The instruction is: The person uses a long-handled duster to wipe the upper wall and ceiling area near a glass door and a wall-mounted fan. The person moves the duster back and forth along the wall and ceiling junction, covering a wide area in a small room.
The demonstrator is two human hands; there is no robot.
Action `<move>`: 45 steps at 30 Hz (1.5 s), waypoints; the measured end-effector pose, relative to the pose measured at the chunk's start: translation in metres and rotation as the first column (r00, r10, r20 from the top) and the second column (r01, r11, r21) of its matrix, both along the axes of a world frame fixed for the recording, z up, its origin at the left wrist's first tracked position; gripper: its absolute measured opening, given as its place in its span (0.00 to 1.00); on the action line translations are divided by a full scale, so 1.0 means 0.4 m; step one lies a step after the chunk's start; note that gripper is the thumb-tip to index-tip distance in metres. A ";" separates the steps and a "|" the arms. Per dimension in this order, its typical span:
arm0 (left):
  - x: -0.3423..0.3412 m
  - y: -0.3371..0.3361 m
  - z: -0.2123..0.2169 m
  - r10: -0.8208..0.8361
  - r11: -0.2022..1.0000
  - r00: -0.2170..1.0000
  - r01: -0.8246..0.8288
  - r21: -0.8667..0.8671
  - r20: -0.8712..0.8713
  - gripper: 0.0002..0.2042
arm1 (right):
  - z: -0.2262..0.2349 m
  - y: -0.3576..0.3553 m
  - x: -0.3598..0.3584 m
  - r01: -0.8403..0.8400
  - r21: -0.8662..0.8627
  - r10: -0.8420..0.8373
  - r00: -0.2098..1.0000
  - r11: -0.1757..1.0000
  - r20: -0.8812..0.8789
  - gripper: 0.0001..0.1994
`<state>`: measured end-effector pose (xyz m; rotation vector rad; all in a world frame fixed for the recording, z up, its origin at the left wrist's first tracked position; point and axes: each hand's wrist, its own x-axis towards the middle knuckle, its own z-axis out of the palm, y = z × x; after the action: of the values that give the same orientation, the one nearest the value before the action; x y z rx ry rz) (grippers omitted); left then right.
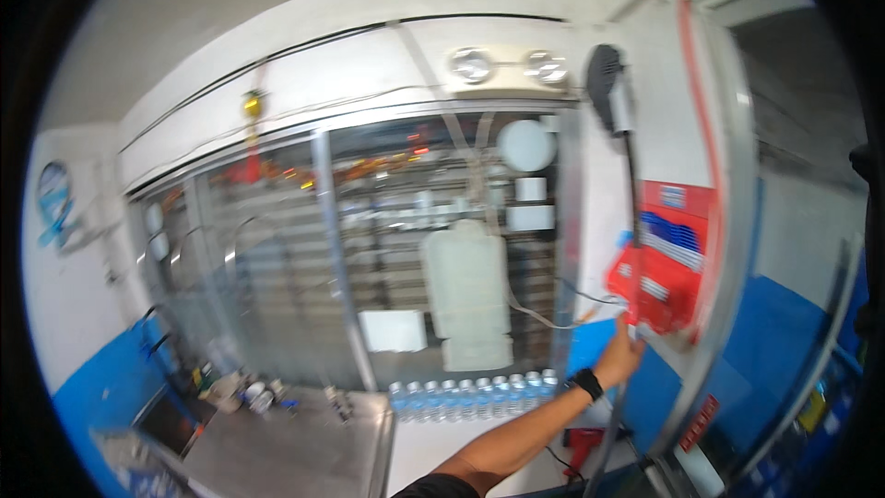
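My left hand (619,356), with a dark band on its wrist, is closed around a long dark pole (633,186). The pole stands nearly upright and runs down past the hand toward the lower edge. At its top, a dark oval head (605,83) with a pale joint is raised close to the white wall, right of the twin-lamp light fixture (508,68). Motion blur hides what kind of tool it is, and whether the head touches the wall. Behind the pole hangs a red wall box (671,272) with blue items in it. My right hand is out of view.
A row of clear water bottles (475,395) lines the window's foot. To the left is a steel counter (286,447) with small items at its back. A red power tool (581,452) lies below my forearm. Loose cables (544,321) hang by the window; a metal door frame (728,314) borders the right.
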<state>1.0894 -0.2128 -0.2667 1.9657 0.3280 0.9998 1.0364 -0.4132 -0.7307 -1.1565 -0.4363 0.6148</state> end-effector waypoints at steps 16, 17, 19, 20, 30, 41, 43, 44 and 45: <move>-0.953 -0.226 -0.003 0.353 0.932 0.891 -0.311 -0.185 0.286 0.31 | -0.271 -0.002 -0.232 -0.268 -0.182 0.151 -0.131 0.946 0.980 0.08; -1.019 -0.243 -0.018 0.395 0.917 0.876 -0.358 -0.178 0.276 0.31 | -0.288 -0.008 -0.258 -0.284 -0.176 0.129 -0.176 0.943 0.976 0.09; -1.158 -0.285 -0.053 0.459 0.878 0.868 -0.412 -0.242 0.187 0.30 | -0.307 -0.001 -0.321 -0.352 -0.213 0.131 -0.242 0.912 0.961 0.11; -1.223 -0.307 -0.070 0.512 0.854 0.837 -0.473 -0.217 0.192 0.30 | -0.303 -0.005 -0.348 -0.386 -0.246 0.156 -0.250 0.889 0.956 0.09; -1.815 -0.509 -0.265 0.812 0.577 0.517 -0.648 -0.497 0.270 0.34 | 0.014 0.011 -0.751 -0.704 -0.391 0.449 -0.115 0.592 0.886 0.16; -2.285 -0.575 -0.459 0.992 0.102 0.017 -0.691 -0.716 0.126 0.30 | 0.459 0.166 -1.100 -0.677 -0.646 0.554 -0.405 0.354 0.727 0.22; -2.358 -0.586 -0.503 0.994 0.078 -0.003 -0.664 -0.744 0.107 0.28 | 0.531 0.189 -1.159 -0.635 -0.707 0.550 -0.486 0.313 0.680 0.21; -2.399 -0.587 -0.519 0.993 0.080 -0.021 -0.595 -0.800 0.115 0.28 | 0.551 0.216 -1.210 -0.617 -0.715 0.508 -0.523 0.329 0.684 0.21; -2.444 -0.583 -0.536 0.992 0.057 -0.058 -0.583 -0.810 0.112 0.28 | 0.567 0.249 -1.251 -0.594 -0.732 0.467 -0.571 0.333 0.675 0.21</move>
<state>0.1117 -0.4461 -0.4812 0.3817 1.4118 2.0863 0.5358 -0.3137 -0.5040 -0.8503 -2.7874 0.6144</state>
